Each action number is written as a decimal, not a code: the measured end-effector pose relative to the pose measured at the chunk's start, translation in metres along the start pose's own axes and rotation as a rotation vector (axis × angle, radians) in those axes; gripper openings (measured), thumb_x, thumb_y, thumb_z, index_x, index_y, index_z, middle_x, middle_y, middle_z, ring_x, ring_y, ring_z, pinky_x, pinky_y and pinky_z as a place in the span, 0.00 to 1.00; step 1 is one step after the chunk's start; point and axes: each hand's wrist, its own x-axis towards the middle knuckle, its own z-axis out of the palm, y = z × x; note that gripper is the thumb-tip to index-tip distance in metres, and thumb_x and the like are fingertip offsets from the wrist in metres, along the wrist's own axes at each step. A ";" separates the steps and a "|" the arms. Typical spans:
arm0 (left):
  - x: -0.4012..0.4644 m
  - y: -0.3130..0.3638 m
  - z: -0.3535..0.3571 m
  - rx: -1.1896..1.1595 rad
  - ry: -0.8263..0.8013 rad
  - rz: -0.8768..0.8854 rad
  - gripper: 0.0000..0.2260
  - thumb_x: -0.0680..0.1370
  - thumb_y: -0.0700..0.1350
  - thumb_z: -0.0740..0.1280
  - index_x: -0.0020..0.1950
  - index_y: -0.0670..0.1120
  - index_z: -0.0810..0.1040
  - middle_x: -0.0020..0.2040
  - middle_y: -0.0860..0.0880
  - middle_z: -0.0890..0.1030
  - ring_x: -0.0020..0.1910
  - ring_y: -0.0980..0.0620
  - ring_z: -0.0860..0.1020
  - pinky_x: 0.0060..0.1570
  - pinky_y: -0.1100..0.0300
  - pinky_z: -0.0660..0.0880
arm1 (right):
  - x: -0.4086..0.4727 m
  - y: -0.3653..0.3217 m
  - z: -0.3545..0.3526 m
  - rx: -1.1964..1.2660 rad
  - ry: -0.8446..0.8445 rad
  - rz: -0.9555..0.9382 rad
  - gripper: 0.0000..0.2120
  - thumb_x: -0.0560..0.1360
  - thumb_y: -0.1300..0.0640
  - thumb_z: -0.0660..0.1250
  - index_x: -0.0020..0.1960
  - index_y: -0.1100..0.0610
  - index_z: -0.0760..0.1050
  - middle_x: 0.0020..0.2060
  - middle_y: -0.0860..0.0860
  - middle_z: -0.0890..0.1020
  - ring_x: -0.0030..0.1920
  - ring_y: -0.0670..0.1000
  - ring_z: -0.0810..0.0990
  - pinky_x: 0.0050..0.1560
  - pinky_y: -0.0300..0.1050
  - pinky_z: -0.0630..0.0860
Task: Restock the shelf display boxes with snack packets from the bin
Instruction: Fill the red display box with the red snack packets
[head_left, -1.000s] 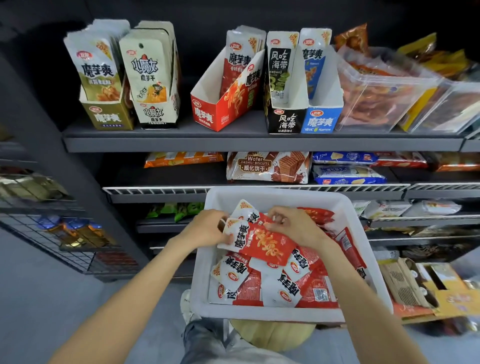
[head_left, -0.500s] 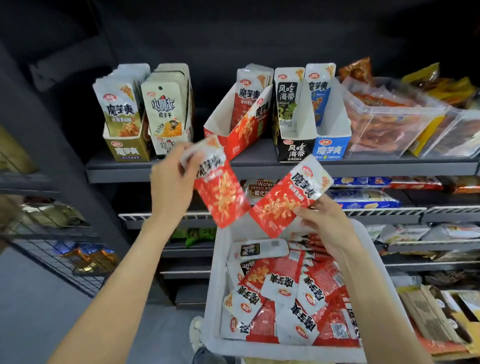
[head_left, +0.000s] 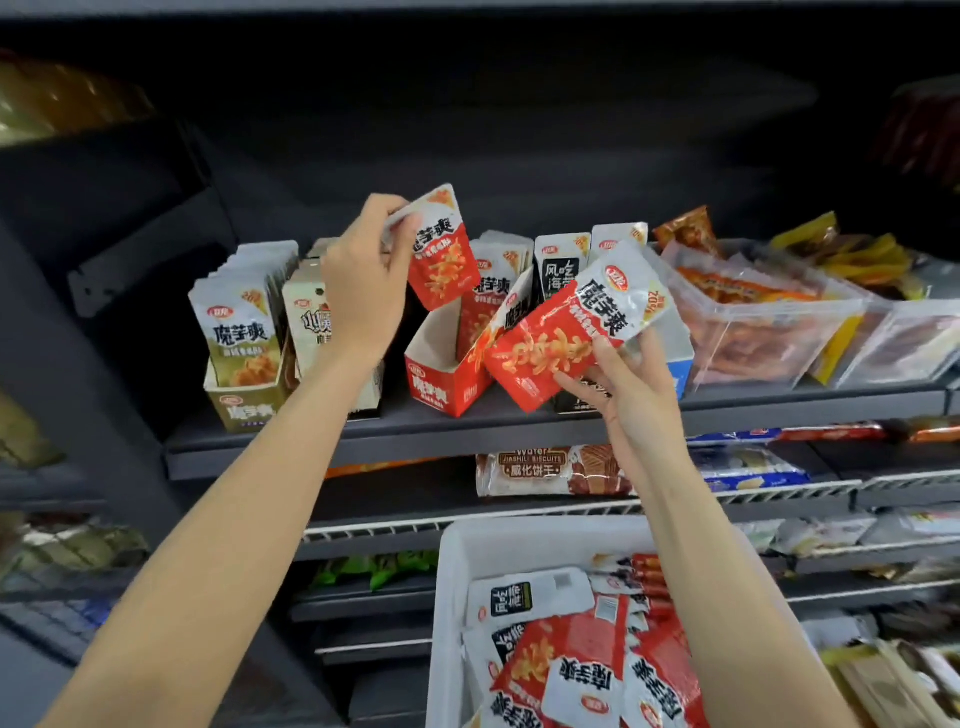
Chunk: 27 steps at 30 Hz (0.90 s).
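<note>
My left hand (head_left: 363, 280) pinches the top of a red-and-white snack packet (head_left: 441, 254), holding it upright just above the open red display box (head_left: 441, 379) on the dark shelf (head_left: 519, 421). A second red packet (head_left: 561, 332) lies tilted in my right hand (head_left: 628, 395), in front of the red box and the black box beside it. The white bin (head_left: 467, 551) sits low at the bottom right, with several red-and-white packets (head_left: 582, 665) inside.
An olive display box (head_left: 244, 400) and a cream one (head_left: 311, 322) full of packets stand left of the red box. Black (head_left: 558, 265) and blue boxes and clear tubs (head_left: 753, 322) stand to the right. Lower shelves carry biscuits (head_left: 540, 467).
Both hands have lifted a red packet each out of the bin and up to the shelf. The left packet now hangs over the red box.
</note>
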 end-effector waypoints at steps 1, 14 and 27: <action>0.000 -0.005 0.008 0.023 -0.033 0.000 0.13 0.81 0.50 0.61 0.51 0.40 0.77 0.36 0.50 0.77 0.33 0.57 0.72 0.33 0.64 0.64 | 0.005 0.000 0.004 -0.017 0.021 -0.028 0.18 0.79 0.61 0.61 0.67 0.52 0.66 0.55 0.52 0.79 0.54 0.51 0.81 0.46 0.45 0.80; 0.004 -0.053 0.070 -0.004 -0.472 -0.324 0.09 0.78 0.47 0.66 0.54 0.46 0.81 0.51 0.44 0.82 0.51 0.45 0.79 0.48 0.54 0.74 | 0.092 0.015 0.054 -0.595 0.215 -0.296 0.07 0.77 0.58 0.65 0.55 0.55 0.73 0.38 0.45 0.80 0.40 0.41 0.79 0.44 0.40 0.77; 0.006 -0.049 0.061 -0.099 -0.591 -0.323 0.09 0.74 0.50 0.71 0.52 0.48 0.82 0.44 0.48 0.78 0.39 0.52 0.76 0.39 0.59 0.71 | 0.116 -0.016 0.033 -0.971 -0.117 -0.169 0.17 0.77 0.58 0.64 0.66 0.55 0.71 0.55 0.52 0.81 0.54 0.49 0.78 0.53 0.43 0.73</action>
